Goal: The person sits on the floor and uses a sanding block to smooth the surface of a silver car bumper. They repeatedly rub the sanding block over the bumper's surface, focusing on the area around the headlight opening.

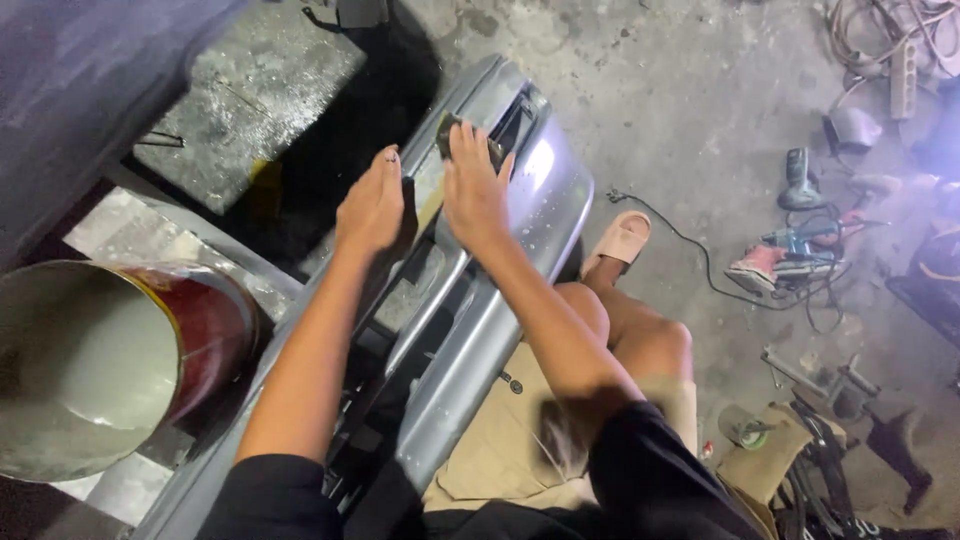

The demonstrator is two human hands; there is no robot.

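Observation:
A grey car bumper (545, 205) lies slanted across the floor in front of me, its surface wet and dull. My right hand (475, 190) presses flat on a dark sanding pad (447, 132) near the bumper's upper opening. My left hand (372, 210) rests flat on the bumper's left edge, fingers together, holding nothing. My bare right knee (640, 335) and a beige slipper (620, 240) sit to the right of the bumper.
A red bucket (205, 325) of cloudy water stands at the left. Power tools (790, 255) and cables lie on the concrete floor at right, with a power strip (903, 75) at the top right. Brown cardboard (500, 430) lies under my leg.

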